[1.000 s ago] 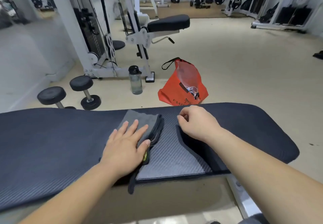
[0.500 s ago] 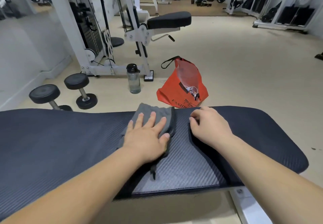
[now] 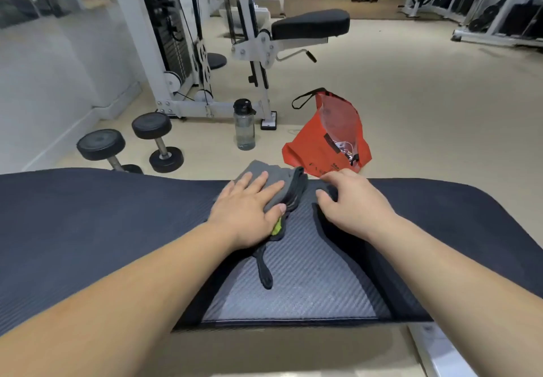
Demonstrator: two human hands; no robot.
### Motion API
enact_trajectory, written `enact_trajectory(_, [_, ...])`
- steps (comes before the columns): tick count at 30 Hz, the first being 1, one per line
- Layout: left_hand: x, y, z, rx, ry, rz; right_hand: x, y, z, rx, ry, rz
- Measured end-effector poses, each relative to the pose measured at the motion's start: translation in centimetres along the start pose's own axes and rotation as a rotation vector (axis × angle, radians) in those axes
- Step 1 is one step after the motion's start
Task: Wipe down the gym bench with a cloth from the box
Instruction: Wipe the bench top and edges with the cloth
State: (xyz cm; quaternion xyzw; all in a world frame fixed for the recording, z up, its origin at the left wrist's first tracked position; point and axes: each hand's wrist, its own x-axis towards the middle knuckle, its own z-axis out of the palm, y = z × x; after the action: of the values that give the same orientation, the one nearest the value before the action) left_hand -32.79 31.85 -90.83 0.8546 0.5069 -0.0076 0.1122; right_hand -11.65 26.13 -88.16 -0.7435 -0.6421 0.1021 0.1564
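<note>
Two bare hands rest on a dark padded gym bench, seen from above by a head-worn camera. The left hand point(image 3: 249, 209) lies flat, fingers spread, its grip pressing down on a folded grey cloth point(image 3: 271, 175) rather than pinching it. The cloth sits at the far edge of the bench point(image 3: 88, 229), partly overhanging it, with a yellow-green tag and a dark strap trailing out from under the palm toward the viewer. The right hand point(image 3: 352, 203) is just beside the cloth, fingers loosely curled and fingertips touching the padding, holding nothing.

The cloth looks soft, light and limp; it would likely bunch or slide under a loose hold, so a flat palm over its middle seems the surest way to drive it. The bench surface looks ribbed and slightly grippy.

Beyond the bench, on the pale floor, stand an orange bag point(image 3: 323, 147), a clear water bottle point(image 3: 244, 127) with a black cap, and two black dumbbells point(image 3: 129, 141). A white weight machine point(image 3: 258, 47) with a black seat stands farther back. No box is visible.
</note>
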Motion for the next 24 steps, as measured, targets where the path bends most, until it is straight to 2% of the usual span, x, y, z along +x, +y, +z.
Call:
enact_trajectory(5, [-7.9, -9.4, -1.3, -0.031, 0.029, -0.351, 1.3, -7.5, 2.8, 0.025, -0.104, -0.194])
enact_trajectory(8, [-12.4, -8.0, -0.4, -0.045, 0.058, -0.439, 1.6, -10.2, 4.1, 0.028, -0.140, -0.260])
enact_trajectory(10, [-15.0, -4.8, 0.6, -0.023, 0.081, -0.346, 1.7, -11.3, 4.7, 0.040, -0.124, -0.287])
enact_trajectory(12, [-17.0, -3.6, 1.1, -0.006, 0.070, -0.173, 1.9, -12.1, 5.1, 0.044, -0.107, -0.305])
enact_trajectory(15, [-18.0, -7.8, 0.3, -0.018, 0.059, -0.046, 1.8, -13.3, 5.5, 0.054, -0.143, -0.322])
enact_trajectory(16, [-18.1, -9.9, 0.0, -0.025, 0.076, -0.094, 1.7, -13.5, 5.5, 0.061, -0.162, -0.326])
enact_trajectory(18, [-18.4, -13.6, -0.3, -0.016, 0.133, -0.334, 1.4, -13.9, 5.6, 0.071, -0.191, -0.339])
enact_trajectory(20, [-18.8, -14.4, -0.1, -0.017, 0.179, -0.616, 1.3, -14.1, 5.8, 0.082, -0.201, -0.354])
enact_trajectory(21, [-18.9, -13.5, 0.3, -0.020, 0.205, -0.700, 1.3, -14.3, 5.8, 0.085, -0.201, -0.362])
enact_trajectory(22, [-19.1, -11.9, 0.7, -0.018, 0.227, -0.728, 1.3, -14.5, 5.8, 0.086, -0.199, -0.373])
enact_trajectory(24, [-20.1, -8.0, 1.6, -0.018, 0.247, -0.592, 1.3, -15.2, 6.1, 0.091, -0.193, -0.387])
